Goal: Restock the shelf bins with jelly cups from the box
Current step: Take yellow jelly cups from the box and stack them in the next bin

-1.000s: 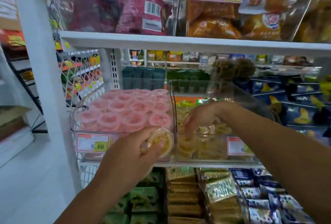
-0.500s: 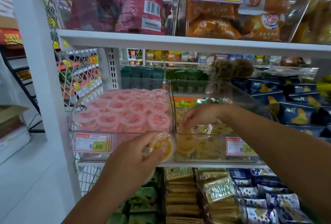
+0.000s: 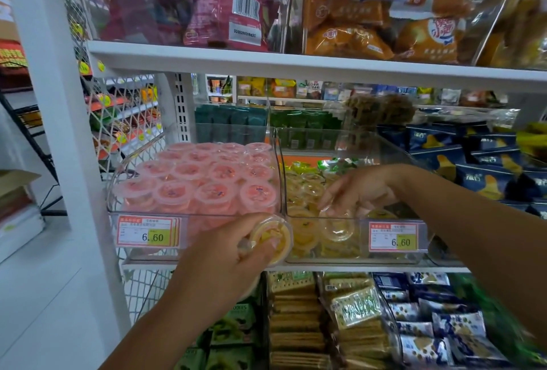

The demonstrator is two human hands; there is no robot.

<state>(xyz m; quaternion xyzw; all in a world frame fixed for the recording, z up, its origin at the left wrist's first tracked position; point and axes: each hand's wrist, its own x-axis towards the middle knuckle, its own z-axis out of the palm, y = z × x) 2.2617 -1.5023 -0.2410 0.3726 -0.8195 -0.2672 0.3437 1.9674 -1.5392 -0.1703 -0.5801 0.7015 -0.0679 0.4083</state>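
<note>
Yellow jelly cup [image 3: 270, 238] tilted by left bin [image 3: 207, 215]'s front corner, pink cups [image 3: 207, 180] filling bin

Our left hand [image 3: 233, 260] covers the near half of the round yellow jelly cup [image 3: 273, 238] it holds, so the cup's side wall is hidden under the grip. Our right hand [image 3: 359, 189] reaches into the clear plastic right-hand bin [image 3: 361, 260]; its fingertips [image 3: 328, 200] blur among the yellow cups [image 3: 305, 189] there, and we cannot tell whether they pinch one or only touch it. Both forearms run off the frame's edges. The small print on the red-bordered price label [image 3: 395, 239] is too fine for us to read. The blue and white packets [image 3: 438, 337] at lower right are smeared.
</note>
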